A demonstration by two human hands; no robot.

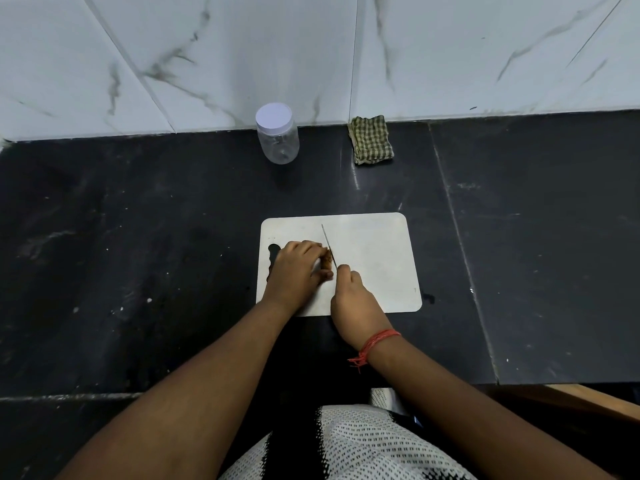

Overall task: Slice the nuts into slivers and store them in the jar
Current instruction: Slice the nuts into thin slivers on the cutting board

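Note:
A white cutting board (374, 258) lies on the black counter. My left hand (298, 268) holds a small cluster of brown nuts (327, 260) down on the board with curled fingers. My right hand (353, 299) grips the handle of a thin knife (327, 242), whose blade rests right against the nuts and points away from me. The handle is hidden inside my fist. A clear plastic jar (278, 136) with a white lid on stands empty at the back of the counter by the wall.
A folded green checked cloth (371, 140) lies against the marble wall, right of the jar. The black counter (138, 254) stretches wide on both sides of the board. Its front edge runs just below my forearms.

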